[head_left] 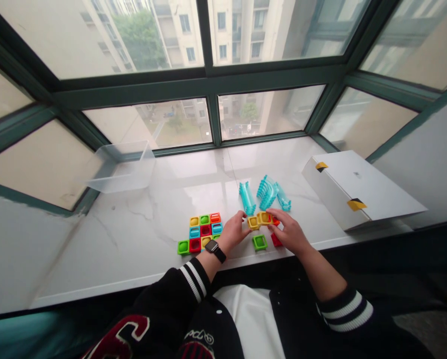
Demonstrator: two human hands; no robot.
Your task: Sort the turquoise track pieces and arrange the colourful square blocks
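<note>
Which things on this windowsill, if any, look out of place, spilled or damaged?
I see no spill or damage. One mild oddity: the green block at the left end of the nearest row of the coloured grid juts out past the rows behind it, breaking the outline. It could be deliberate.

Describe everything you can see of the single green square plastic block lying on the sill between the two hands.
The green square plastic block has a raised rim around a darker recessed centre. It lies on the white, grey-veined sill near the front edge, apart from the red plastic block to its right. Neither the left hand nor the right hand touches it. Finer details are too small to tell.
</note>
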